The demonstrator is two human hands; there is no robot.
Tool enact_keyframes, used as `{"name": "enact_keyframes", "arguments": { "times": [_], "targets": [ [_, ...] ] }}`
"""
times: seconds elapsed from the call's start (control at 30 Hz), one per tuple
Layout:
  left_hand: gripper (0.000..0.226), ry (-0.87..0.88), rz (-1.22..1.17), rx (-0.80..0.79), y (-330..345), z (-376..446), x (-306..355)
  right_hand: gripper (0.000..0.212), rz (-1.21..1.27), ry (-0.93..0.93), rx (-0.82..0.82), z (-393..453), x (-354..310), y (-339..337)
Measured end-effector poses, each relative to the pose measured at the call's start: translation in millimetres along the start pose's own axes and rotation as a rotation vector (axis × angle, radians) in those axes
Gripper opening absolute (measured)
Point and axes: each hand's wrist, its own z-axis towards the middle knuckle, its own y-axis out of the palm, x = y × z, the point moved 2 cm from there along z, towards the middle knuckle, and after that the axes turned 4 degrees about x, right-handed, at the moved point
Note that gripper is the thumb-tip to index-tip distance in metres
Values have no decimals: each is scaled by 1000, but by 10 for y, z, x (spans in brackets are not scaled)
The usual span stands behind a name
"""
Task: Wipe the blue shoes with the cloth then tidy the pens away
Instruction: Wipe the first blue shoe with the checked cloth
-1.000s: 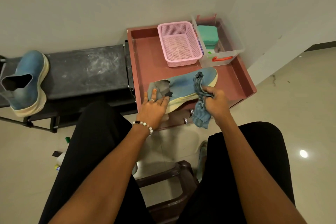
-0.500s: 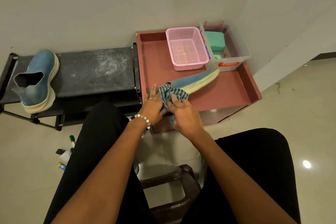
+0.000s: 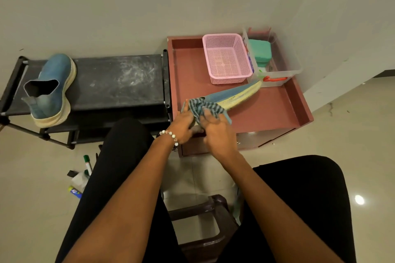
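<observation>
One blue shoe with a cream sole lies tilted on its side on the reddish cabinet top, toe pointing to the far right. My left hand grips its heel end. My right hand presses a striped blue cloth against the heel, fingers curled over the cloth. The second blue shoe stands on the black rack at the left. Pens lie on the floor beside my left leg, partly hidden by it.
A pink mesh basket and a clear box holding a green case stand at the back of the cabinet top. A dark stool sits between my legs. A small blue-and-yellow item lies on the floor near the pens.
My right hand carried the cloth from the shoe's toe to its heel and now rubs there beside my left hand. The shoe has tipped more onto its side.
</observation>
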Motion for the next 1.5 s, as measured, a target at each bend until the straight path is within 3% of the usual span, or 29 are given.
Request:
{"name": "enact_keyframes", "arguments": {
  "times": [0.07,0.13,0.23,0.33,0.4,0.53,0.63,0.77,0.9,1.1,1.2,1.3,1.37,1.43,1.5],
  "targets": [
    [61,-22,6,1,15,-13,-22,60,-55,-114,-60,1,47,-88],
    [80,-19,-38,-1,37,-12,-26,58,-197,-161,-106,52,226,-219],
    [104,-35,-86,-20,40,-5,-25,50,-302,-21,-34,167,527,-414],
    [106,-22,-92,-16,38,-1,-11,42,-244,157,18,202,446,-375],
    [105,-28,-110,-12,27,5,-33,43,-172,179,17,139,180,-242],
    [74,-47,-107,-12,11,-28,-44,51,-100,-46,1,-57,-162,-26],
    [92,-68,-127,0,23,-23,-67,54,-196,-190,30,22,46,-168],
    [110,-35,-153,-19,15,-3,-67,46,-281,22,-3,195,506,-338],
    [113,-43,-189,-23,-9,-7,-49,49,-201,182,18,168,229,-229],
    [104,-155,-249,11,7,-14,-160,52,-134,-91,-39,-9,-189,-50],
    [120,-180,-311,24,11,-24,-136,55,-177,-244,-131,7,-6,-122],
    [128,-187,-354,46,45,10,-121,53,-287,-380,-47,94,200,-273],
    [124,-177,-350,23,38,31,-133,51,-362,-336,-50,209,323,-329],
    [122,-155,-336,-23,24,42,-144,50,-342,-112,-30,287,456,-333],
    [118,-114,-294,-51,32,34,-136,46,-264,153,91,304,472,-340]
  ]
}}
